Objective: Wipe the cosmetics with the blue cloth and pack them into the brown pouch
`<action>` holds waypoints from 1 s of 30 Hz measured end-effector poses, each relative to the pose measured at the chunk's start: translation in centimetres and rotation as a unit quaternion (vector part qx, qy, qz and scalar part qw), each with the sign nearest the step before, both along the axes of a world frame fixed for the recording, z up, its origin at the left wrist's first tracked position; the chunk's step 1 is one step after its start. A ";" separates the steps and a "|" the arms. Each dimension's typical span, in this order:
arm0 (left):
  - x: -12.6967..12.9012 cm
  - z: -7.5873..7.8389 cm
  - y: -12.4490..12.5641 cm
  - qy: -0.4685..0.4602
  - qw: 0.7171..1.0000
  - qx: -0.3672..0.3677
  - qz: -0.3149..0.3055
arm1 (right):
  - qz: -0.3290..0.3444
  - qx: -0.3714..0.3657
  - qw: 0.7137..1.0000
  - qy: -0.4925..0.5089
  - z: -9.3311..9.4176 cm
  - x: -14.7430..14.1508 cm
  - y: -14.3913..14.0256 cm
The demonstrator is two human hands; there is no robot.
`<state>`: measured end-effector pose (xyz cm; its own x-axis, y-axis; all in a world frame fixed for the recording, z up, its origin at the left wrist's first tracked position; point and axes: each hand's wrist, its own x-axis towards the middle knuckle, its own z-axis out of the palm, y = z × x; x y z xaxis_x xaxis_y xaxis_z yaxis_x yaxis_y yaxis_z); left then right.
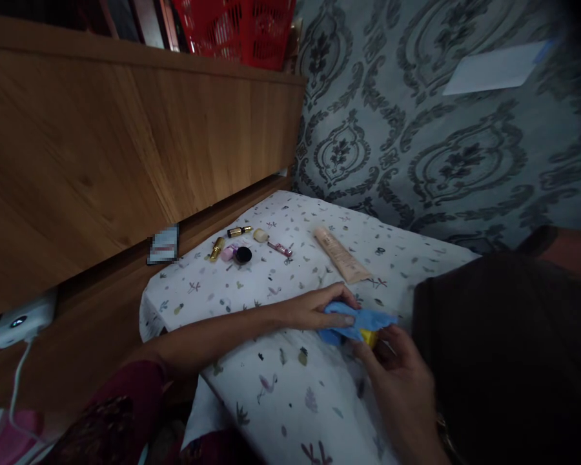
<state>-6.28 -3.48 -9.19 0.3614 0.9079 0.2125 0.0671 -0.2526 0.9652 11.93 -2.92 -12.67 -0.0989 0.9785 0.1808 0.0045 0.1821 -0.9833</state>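
My left hand [322, 307] grips a light blue cloth [361, 321] between thumb and fingers, low over the patterned white tabletop. My right hand [399, 374] pinches a small yellow object [368, 337] at the cloth's lower right side. The cloth covers part of that object, so its kind does not show. Just beyond both hands lies a beige squeeze tube [339, 254]. Farther left are a gold lipstick tube [217, 248], a black and gold tube [239, 231], a round black container [243, 255], a cream-coloured small item [260, 235] and a slim pink tube [280, 248].
A wooden cabinet [140, 142] borders the table on the left, with a red plastic basket [242, 32] on top. Patterned wallpaper [368, 142] rises behind. A dark brown bag-like shape [494, 361] stands close on the right. At lower left, a white device [22, 320] has a cable attached.
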 end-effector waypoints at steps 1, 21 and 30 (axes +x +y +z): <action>-0.1 0.0 0.0 0.011 1.000 0.001 -0.005 | 0.002 -0.004 1.000 0.004 0.0 0.0 -0.1; 1.7 0.1 -0.2 0.070 0.994 -0.019 0.082 | 0.069 -0.088 0.991 0.066 1.6 -0.3 -0.7; 1.9 0.5 0.0 0.086 0.991 0.000 0.104 | 0.096 -0.090 0.986 0.106 1.7 -0.5 -0.9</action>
<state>-4.35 -3.51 -8.68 0.1973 0.9665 0.1639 0.2818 -0.2161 0.9348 11.40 -3.82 -10.92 -0.2643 0.9635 0.0424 -0.2216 -0.0179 -0.9750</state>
